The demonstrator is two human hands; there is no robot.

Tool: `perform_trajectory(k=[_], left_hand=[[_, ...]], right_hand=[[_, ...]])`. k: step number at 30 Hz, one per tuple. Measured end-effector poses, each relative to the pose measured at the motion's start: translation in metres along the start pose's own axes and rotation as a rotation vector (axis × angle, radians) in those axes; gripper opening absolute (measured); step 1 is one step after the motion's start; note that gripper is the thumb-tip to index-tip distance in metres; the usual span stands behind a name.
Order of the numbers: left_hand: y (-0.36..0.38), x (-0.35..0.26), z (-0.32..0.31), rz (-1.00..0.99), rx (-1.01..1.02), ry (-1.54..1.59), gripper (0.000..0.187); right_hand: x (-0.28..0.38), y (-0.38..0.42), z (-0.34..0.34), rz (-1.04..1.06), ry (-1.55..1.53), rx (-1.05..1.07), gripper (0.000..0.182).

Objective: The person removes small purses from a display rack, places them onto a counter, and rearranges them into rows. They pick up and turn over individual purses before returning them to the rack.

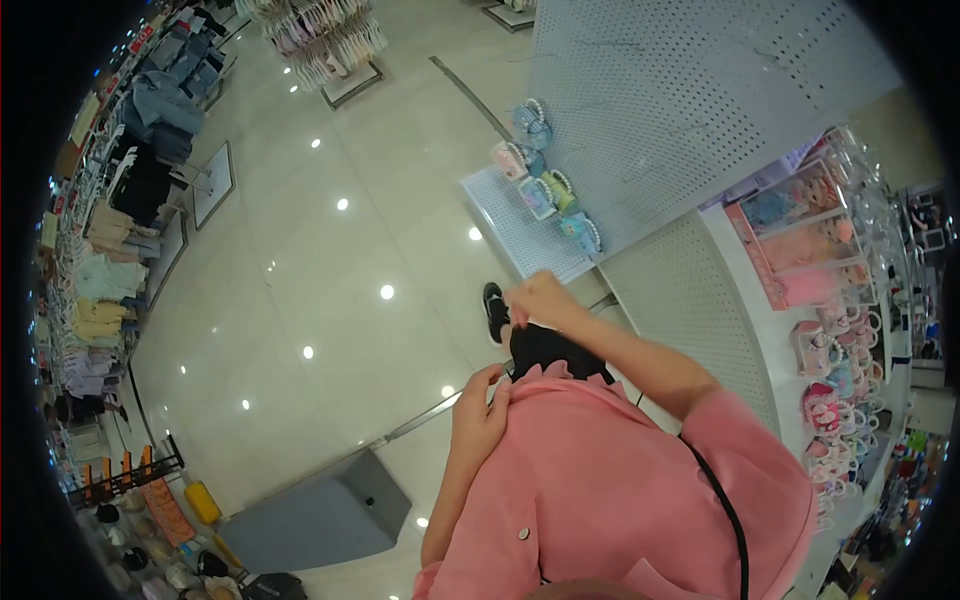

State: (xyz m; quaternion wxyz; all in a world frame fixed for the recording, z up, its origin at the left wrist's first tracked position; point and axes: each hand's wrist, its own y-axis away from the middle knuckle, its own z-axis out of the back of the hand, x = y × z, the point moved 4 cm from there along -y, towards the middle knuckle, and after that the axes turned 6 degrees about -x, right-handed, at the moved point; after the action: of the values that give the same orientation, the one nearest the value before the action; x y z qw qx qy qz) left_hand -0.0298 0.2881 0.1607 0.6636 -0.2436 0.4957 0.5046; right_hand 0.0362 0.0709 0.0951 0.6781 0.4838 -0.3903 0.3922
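Observation:
My left hand (480, 408) rests against the side of the pink shirt (620, 470) near its ruffled hem, thumb and fingers apart, holding nothing that I can see. In front of the black shorts (555, 350), my right hand (543, 301) is raised with its fingers curled into a loose fist; it is slightly blurred, and nothing shows in it. A black shoe (494, 312) is on the floor beyond the hands. Close to the right hand is a low perforated shelf (500, 215) with several small bags (562, 192) with beaded handles.
White perforated panels (660, 130) rise at the right, beside a curved counter (735, 290) with boxed dolls (800, 240) and pink bags (825, 405). Clothes racks (150, 180) line the left. A grey box-like stand (320, 515) is on the tiled floor (300, 280) at lower left.

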Motion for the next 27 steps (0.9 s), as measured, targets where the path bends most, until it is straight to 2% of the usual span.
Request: perform_trajectory(k=[1, 3, 5, 7, 9, 13, 15, 17, 21, 23, 25, 27], left_hand=[[-0.013, 0.008, 0.009, 0.022, -0.03, 0.015, 0.035], [-0.045, 0.024, 0.028, 0.073, -0.052, 0.042, 0.035], [-0.089, 0.036, 0.048, 0.109, -0.081, 0.051, 0.035], [-0.134, 0.045, 0.074, 0.154, -0.102, 0.031, 0.036], [-0.178, 0.041, 0.104, 0.217, -0.122, -0.042, 0.037], [-0.231, 0.034, 0.153, 0.31, -0.092, -0.227, 0.039], [-0.254, 0.031, 0.169, 0.43, -0.089, -0.166, 0.039], [-0.274, 0.026, 0.181, 0.544, -0.095, -0.125, 0.04], [-0.314, 0.047, 0.202, 0.543, -0.051, -0.163, 0.04], [-0.344, 0.041, 0.207, 0.56, 0.019, -0.195, 0.04], [-0.377, 0.043, 0.208, 0.541, 0.088, -0.184, 0.04], [-0.41, 0.049, 0.209, 0.491, 0.171, -0.198, 0.04]], right_hand=[[-0.001, -0.038, 0.01, -0.007, 0.025, -0.052, 0.044], [-0.033, -0.133, 0.028, -0.193, -0.169, -0.139, 0.04], [-0.045, -0.22, 0.056, -0.112, -0.109, -0.282, 0.036], [-0.057, -0.306, 0.09, -0.175, -0.044, -0.48, 0.03], [-0.08, -0.381, 0.13, -0.341, 0.046, -0.608, 0.028], [-0.109, -0.462, 0.175, -0.434, 0.1, -0.882, 0.04], [-0.112, -0.49, 0.184, -0.463, 0.072, -0.972, 0.051], [-0.115, -0.512, 0.189, -0.439, 0.111, -1.001, 0.06], [-0.134, -0.559, 0.209, -0.383, 0.201, -0.971, 0.063], [-0.149, -0.574, 0.216, -0.431, 0.152, -0.933, 0.057], [-0.105, -0.562, 0.211, -0.537, 0.045, -0.889, 0.046], [-0.137, -0.585, 0.222, -0.572, 0.118, -0.765, 0.029]])
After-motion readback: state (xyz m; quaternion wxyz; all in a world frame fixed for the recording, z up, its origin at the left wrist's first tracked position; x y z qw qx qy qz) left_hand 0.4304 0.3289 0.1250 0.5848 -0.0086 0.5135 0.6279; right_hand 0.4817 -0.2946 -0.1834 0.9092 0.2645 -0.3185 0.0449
